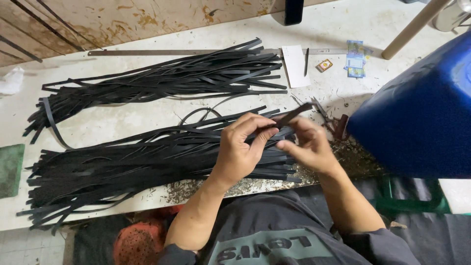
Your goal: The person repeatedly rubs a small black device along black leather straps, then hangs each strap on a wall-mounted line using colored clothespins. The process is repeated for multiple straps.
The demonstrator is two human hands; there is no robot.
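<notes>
My left hand and my right hand meet over the near pile of long black strips. Together they pinch the end of one black strip, which tilts up toward the right. The left fingers close on it from above; the right fingers hold it from below. A second pile of black strips lies farther back on the white worktable. Small dark shavings litter the table edge under my hands.
A long metal ruler lies along the back. A white paper slip, pen, small orange box and banknotes sit back right. A big blue drum stands right. A green mat lies left.
</notes>
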